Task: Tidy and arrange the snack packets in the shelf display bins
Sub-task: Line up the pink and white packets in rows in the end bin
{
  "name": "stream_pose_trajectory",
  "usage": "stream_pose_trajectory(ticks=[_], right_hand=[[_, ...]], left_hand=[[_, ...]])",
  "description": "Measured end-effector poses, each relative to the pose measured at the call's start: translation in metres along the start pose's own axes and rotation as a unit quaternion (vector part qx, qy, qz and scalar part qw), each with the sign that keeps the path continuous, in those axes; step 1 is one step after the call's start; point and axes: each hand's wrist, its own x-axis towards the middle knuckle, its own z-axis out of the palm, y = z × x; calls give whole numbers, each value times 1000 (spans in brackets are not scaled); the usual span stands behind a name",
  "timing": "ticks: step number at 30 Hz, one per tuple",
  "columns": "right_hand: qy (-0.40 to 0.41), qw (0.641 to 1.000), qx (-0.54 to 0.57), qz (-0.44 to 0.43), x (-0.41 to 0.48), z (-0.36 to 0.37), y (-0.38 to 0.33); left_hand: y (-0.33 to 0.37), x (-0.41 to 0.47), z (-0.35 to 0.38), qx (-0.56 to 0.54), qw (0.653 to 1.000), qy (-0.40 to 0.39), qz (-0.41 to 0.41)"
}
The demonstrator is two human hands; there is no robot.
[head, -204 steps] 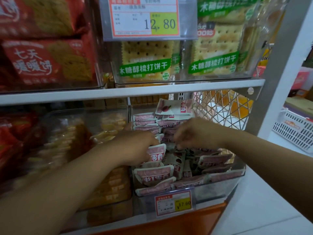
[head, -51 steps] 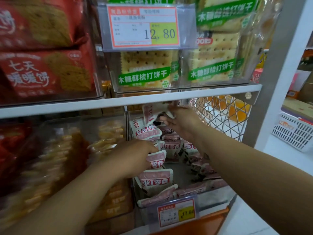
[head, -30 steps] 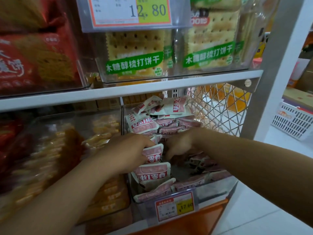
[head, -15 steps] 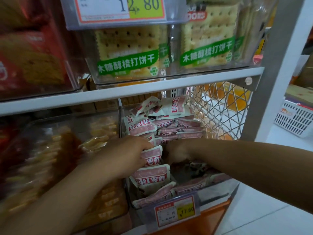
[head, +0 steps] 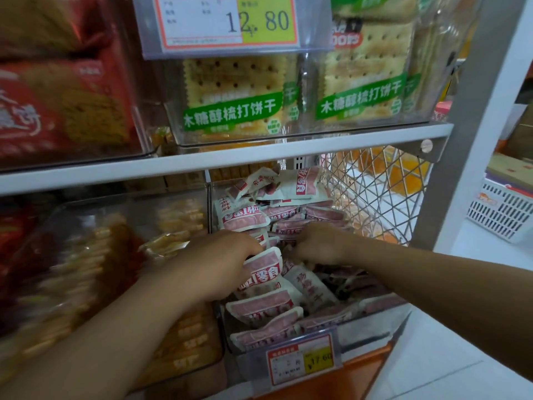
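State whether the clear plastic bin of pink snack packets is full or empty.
Partly full: the clear plastic bin holds pink snack packets piled high at back, dark gap at right.

You get soft, even light with no hard shadows, brightest on the white floor (head: pixel 450 365) at the far right and dimmest under the shelf board (head: pixel 230 160) at the left. The price tag (head: pixel 227 21) and the snack packets (head: pixel 259 304) in the middle read fairly sharp, while the red packs (head: pixel 57 111) at the left smear into blur. Pale glare streaks the clear upper bin (head: pixel 308 82), and the wide lens tilts the post (head: pixel 473 111) at the right edge.
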Motion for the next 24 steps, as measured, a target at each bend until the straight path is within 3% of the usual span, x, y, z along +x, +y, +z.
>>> stream_pose_trajectory(ticks=[3, 8, 12, 16, 19, 24], right_hand=[[95, 995, 16, -26, -18, -14, 0], [154, 986, 58, -35, -52, -14, 7], [203, 974, 101, -25, -71, 0, 11], [243, 962, 109, -66, -79, 3, 10], [260, 952, 139, -86, -87, 0, 8], [292, 937, 176, -79, -92, 0, 13]], left_hand=[[4, 2, -2, 27, 1000, -8, -8], [6, 5, 0, 60, 998, -4, -24], [12, 3, 1, 106, 993, 50, -16], [24, -16, -9, 54, 993, 91, -43], [39, -33, -13, 23, 987, 160, -5], [53, -28, -7, 16, 997, 60, 53]])
